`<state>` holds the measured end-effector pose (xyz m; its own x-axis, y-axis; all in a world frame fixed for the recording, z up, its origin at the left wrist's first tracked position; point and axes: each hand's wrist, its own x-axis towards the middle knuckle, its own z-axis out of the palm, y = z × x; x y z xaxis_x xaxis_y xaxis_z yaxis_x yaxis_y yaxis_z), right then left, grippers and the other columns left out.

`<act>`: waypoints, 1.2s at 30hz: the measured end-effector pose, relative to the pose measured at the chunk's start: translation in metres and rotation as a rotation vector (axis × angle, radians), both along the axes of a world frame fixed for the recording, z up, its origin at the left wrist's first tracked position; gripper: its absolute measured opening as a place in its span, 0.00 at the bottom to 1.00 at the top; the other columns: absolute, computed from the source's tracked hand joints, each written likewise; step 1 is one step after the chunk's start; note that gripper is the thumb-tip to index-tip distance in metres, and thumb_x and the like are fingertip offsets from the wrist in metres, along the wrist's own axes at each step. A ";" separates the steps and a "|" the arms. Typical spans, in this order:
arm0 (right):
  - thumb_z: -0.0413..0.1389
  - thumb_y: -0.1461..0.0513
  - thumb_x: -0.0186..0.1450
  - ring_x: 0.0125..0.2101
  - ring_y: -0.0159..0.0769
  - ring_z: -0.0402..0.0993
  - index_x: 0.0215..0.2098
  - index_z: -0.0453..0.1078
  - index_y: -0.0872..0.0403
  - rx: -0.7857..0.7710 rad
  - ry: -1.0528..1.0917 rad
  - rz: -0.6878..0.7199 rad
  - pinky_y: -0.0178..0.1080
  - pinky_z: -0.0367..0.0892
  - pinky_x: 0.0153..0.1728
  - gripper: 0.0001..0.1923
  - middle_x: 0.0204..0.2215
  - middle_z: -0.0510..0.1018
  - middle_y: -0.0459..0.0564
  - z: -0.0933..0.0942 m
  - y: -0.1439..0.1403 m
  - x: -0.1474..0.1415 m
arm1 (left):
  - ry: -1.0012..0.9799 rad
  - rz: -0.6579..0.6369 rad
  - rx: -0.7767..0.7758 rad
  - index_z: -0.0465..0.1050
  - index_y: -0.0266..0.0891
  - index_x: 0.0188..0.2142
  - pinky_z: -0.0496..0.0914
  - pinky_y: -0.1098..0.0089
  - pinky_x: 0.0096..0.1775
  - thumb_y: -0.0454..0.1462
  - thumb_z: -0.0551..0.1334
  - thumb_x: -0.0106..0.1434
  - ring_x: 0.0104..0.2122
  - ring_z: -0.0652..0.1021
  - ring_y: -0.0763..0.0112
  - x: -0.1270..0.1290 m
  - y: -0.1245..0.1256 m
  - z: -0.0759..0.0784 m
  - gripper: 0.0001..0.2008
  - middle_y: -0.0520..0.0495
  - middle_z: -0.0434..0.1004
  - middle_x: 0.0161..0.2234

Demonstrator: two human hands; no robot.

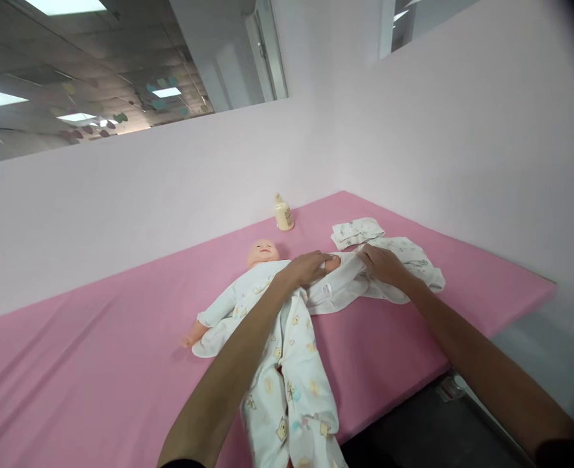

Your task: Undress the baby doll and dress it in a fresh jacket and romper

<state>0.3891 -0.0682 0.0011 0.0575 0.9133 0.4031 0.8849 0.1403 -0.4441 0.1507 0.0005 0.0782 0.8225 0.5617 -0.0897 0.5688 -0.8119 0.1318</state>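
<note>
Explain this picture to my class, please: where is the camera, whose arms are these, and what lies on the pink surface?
There is one view, from a camera worn on a person's head, looking down at their own bare hands. A baby doll in a white printed sleepsuit lies on a pink mat. The left hand grips the sleeve by the doll's arm; the right hand rests on a white garment beside it. Behind lie a folded cloth and a cream bottle.
</note>
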 end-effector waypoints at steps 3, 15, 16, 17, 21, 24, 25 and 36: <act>0.39 0.53 0.72 0.28 0.37 0.64 0.28 0.51 0.50 -0.047 -0.018 -0.020 0.38 0.54 0.30 0.16 0.26 0.70 0.47 -0.002 0.003 0.011 | -0.060 -0.006 -0.066 0.67 0.41 0.59 0.65 0.64 0.52 0.45 0.55 0.67 0.53 0.73 0.58 -0.008 0.005 0.009 0.23 0.43 0.72 0.56; 0.41 0.52 0.71 0.30 0.39 0.68 0.29 0.55 0.50 -0.100 -0.158 -0.104 0.37 0.52 0.30 0.15 0.29 0.74 0.48 -0.013 0.002 -0.006 | 0.028 0.086 0.033 0.67 0.46 0.58 0.67 0.63 0.47 0.48 0.58 0.65 0.50 0.75 0.55 0.014 0.005 -0.020 0.24 0.43 0.74 0.54; 0.42 0.52 0.71 0.30 0.38 0.68 0.29 0.55 0.50 -0.097 -0.161 -0.111 0.37 0.52 0.30 0.15 0.29 0.74 0.48 -0.013 0.001 -0.007 | 0.051 0.090 0.037 0.68 0.46 0.58 0.68 0.62 0.47 0.49 0.58 0.64 0.50 0.75 0.54 0.016 0.005 -0.022 0.24 0.42 0.74 0.53; 0.43 0.52 0.71 0.30 0.38 0.68 0.29 0.55 0.50 -0.091 -0.162 -0.116 0.37 0.52 0.30 0.15 0.29 0.74 0.48 -0.013 0.001 -0.008 | 0.058 0.089 0.040 0.68 0.45 0.57 0.68 0.61 0.47 0.49 0.58 0.64 0.50 0.75 0.54 0.016 0.004 -0.022 0.24 0.42 0.74 0.53; 0.44 0.52 0.70 0.31 0.39 0.68 0.29 0.57 0.50 -0.048 -0.147 -0.132 0.38 0.54 0.31 0.15 0.30 0.74 0.48 -0.015 0.002 -0.008 | -0.099 0.098 0.079 0.69 0.43 0.58 0.66 0.59 0.52 0.47 0.56 0.67 0.52 0.74 0.54 -0.005 -0.005 -0.010 0.22 0.41 0.74 0.53; 0.44 0.53 0.69 0.33 0.41 0.69 0.30 0.60 0.50 0.041 -0.108 -0.163 0.39 0.56 0.33 0.14 0.31 0.74 0.50 -0.014 0.002 -0.008 | -0.362 0.181 0.108 0.69 0.41 0.57 0.63 0.60 0.56 0.46 0.52 0.70 0.56 0.71 0.58 -0.047 -0.023 0.004 0.21 0.42 0.74 0.55; 0.44 0.53 0.69 0.34 0.42 0.69 0.30 0.61 0.51 0.083 -0.087 -0.175 0.40 0.57 0.33 0.13 0.31 0.74 0.51 -0.013 0.001 -0.010 | -0.456 0.239 0.118 0.70 0.41 0.55 0.62 0.61 0.56 0.47 0.51 0.71 0.55 0.71 0.59 -0.064 -0.031 0.008 0.20 0.44 0.74 0.54; 0.55 0.46 0.62 0.28 0.39 0.74 0.26 0.68 0.52 -0.221 0.719 0.275 0.41 0.70 0.34 0.19 0.24 0.76 0.49 -0.006 -0.015 -0.114 | -0.911 0.865 -0.723 0.76 0.35 0.34 0.69 0.64 0.45 0.53 0.62 0.60 0.39 0.77 0.64 -0.204 -0.089 -0.020 0.21 0.43 0.79 0.36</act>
